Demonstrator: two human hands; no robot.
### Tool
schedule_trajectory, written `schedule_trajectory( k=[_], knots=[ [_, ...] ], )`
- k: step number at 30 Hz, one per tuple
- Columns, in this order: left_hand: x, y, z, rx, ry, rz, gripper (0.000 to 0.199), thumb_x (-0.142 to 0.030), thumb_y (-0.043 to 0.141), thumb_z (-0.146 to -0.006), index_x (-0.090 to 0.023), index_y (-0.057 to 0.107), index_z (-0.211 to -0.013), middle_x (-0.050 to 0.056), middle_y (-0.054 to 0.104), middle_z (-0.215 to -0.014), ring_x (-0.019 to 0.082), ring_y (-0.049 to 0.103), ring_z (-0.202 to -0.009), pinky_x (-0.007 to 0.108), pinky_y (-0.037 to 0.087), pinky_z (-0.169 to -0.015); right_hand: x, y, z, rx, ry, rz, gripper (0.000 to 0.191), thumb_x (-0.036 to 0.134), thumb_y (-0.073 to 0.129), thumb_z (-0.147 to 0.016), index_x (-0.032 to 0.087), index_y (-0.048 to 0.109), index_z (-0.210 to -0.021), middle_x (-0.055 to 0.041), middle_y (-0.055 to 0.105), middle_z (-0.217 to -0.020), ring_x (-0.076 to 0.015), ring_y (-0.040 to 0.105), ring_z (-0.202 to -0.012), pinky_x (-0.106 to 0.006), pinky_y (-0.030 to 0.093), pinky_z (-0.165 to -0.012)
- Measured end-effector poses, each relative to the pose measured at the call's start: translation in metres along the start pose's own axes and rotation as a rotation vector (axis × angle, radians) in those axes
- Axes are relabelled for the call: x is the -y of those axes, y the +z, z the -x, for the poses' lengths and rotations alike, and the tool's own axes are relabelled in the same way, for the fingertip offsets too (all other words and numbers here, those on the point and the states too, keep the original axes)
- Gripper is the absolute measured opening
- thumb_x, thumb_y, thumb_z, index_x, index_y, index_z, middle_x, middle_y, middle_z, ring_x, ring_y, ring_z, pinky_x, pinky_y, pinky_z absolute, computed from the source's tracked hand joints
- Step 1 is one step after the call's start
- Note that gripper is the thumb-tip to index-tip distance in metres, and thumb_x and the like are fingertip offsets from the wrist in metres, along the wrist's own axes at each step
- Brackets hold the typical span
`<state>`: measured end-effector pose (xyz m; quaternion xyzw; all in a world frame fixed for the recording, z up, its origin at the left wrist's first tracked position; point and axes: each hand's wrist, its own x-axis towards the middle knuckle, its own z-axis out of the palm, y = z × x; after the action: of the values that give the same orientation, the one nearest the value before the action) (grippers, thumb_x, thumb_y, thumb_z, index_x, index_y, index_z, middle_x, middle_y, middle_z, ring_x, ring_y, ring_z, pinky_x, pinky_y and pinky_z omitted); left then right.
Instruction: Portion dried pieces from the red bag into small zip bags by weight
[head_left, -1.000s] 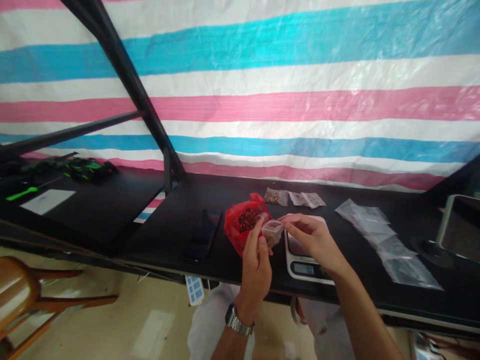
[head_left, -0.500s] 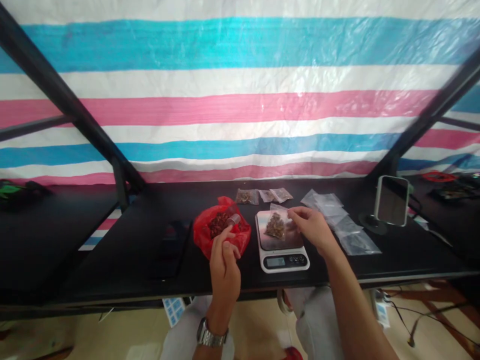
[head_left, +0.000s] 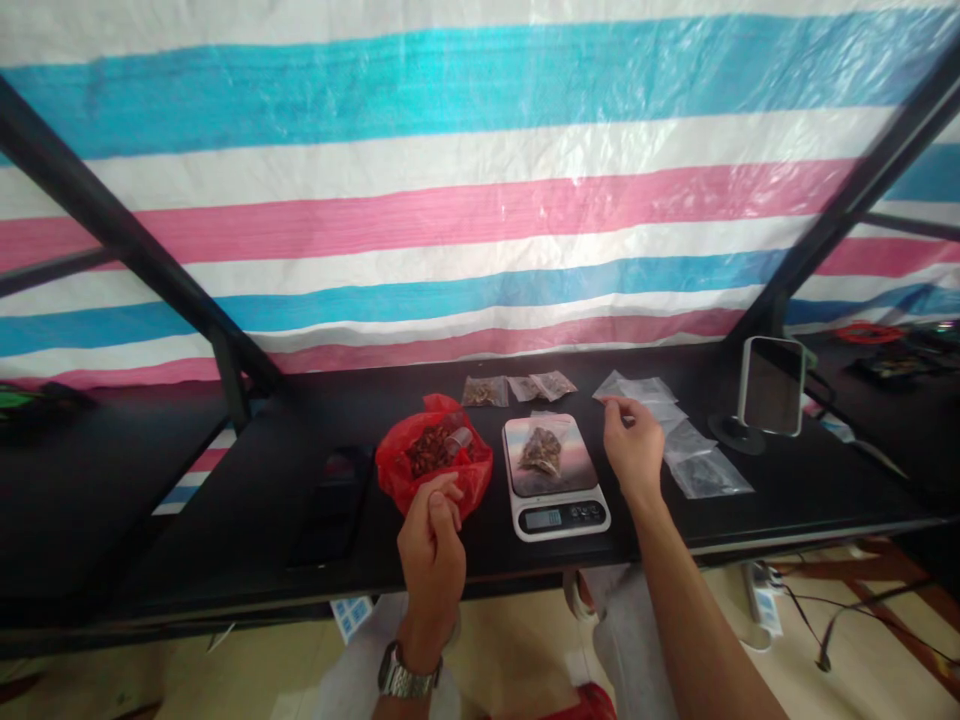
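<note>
A clear bag of dried brown pieces (head_left: 541, 452) lies on the steel plate of a white scale (head_left: 562, 528). Left of it sits a red plastic bag (head_left: 390, 462), opened around reddish-brown dried pieces (head_left: 430, 452) and a small clear cup (head_left: 458, 440). My left hand (head_left: 433, 545) is at the front rim of the red bag, fingers curled; whether they hold anything is hidden. To the right of the scale, my right hand (head_left: 634, 445) has its thumb and fingertips close together, near the overlapping flat clear bags (head_left: 709, 472); nothing can be made out between them.
Small filled bags (head_left: 485, 391) lie behind the scale on the black table (head_left: 247, 520). A phone-like device on a round stand (head_left: 771, 387) is at the right. A dark flat object (head_left: 330, 510) lies left of the red bag. Black frame bars slope at both sides.
My right hand has let go of the filled bag on the scale and moved right, off the scale. My left hand has drawn slightly back from the cup. The view has shifted a little.
</note>
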<state>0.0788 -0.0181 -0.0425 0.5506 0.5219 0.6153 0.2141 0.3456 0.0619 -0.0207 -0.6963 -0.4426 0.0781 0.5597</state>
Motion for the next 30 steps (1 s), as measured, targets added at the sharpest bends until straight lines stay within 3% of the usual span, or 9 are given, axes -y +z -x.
schedule_trajectory(
  k=[6,10,18,30],
  knots=[
    [-0.003,-0.004,0.006,-0.044,0.025,-0.060,0.037,-0.039,0.045,-0.108,-0.018,0.071,-0.095,-0.001,0.062,-0.072,0.012,0.052,-0.054,0.024,0.046,-0.054,-0.001,0.003,0.003,-0.077,0.043,-0.060,0.036,0.038,0.055,-0.091,0.016,0.082,-0.098,-0.0166,0.080,-0.098,-0.0314,0.071,-0.091,-0.045,0.053,-0.091],
    [-0.003,-0.003,0.006,-0.077,0.036,-0.077,0.037,-0.041,0.045,-0.107,-0.018,0.071,-0.094,-0.002,0.060,-0.067,0.012,0.052,-0.051,0.023,0.045,-0.050,-0.005,0.003,0.002,-0.019,0.010,-0.065,0.035,0.038,0.055,-0.091,0.017,0.081,-0.097,-0.0140,0.080,-0.092,-0.0298,0.072,-0.088,-0.043,0.054,-0.090],
    [-0.008,0.008,0.004,-0.094,0.070,-0.059,0.034,-0.035,0.044,-0.107,-0.018,0.070,-0.092,-0.003,0.059,-0.064,0.011,0.052,-0.050,0.023,0.045,-0.050,-0.013,-0.001,0.002,0.079,-0.099,0.005,0.032,0.034,0.054,-0.091,0.018,0.082,-0.094,-0.0147,0.081,-0.096,-0.0331,0.072,-0.101,-0.048,0.052,-0.100],
    [-0.007,0.013,0.008,-0.038,0.035,-0.072,0.035,-0.037,0.045,-0.106,-0.019,0.070,-0.087,-0.002,0.060,-0.063,0.012,0.054,-0.051,0.023,0.045,-0.050,-0.015,0.008,0.007,0.269,-0.233,0.041,0.035,0.047,0.061,-0.097,0.021,0.085,-0.103,-0.0121,0.075,-0.096,-0.0313,0.067,-0.100,-0.049,0.050,-0.101]
  ],
)
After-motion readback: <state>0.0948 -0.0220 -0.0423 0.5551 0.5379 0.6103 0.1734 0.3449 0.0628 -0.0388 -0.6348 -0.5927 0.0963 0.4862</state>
